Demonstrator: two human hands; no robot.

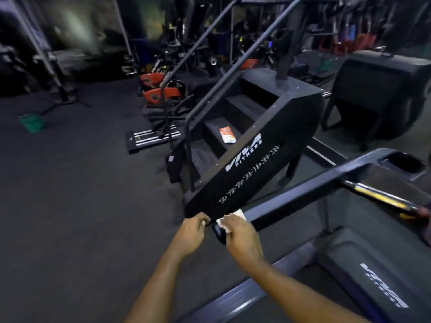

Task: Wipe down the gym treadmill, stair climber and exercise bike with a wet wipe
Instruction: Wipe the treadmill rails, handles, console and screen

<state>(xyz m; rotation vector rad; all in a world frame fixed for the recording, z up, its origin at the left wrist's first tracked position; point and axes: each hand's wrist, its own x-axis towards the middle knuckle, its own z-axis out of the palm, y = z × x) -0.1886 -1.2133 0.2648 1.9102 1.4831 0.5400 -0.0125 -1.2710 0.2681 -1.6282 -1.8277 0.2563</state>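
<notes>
treadmill handrail [303,195] diagonal, lower-left to upper-right

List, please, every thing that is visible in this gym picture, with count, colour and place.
stair climber: one, black with white logo, centre
wipe pack: one, orange and white, lying on a step of the stair climber
treadmill: one, dark grey, lower right
wet wipe: one, white, on the end of the treadmill handrail
exercise bikes: at least two, orange covers, behind the stair climber
black machine: one, black, upper right
green object: one, green, on the floor at left, blurred
left hand: one, beside the handrail end, fingers curled, hold unclear
right hand: one, holds the wet wipe on the handrail
</notes>
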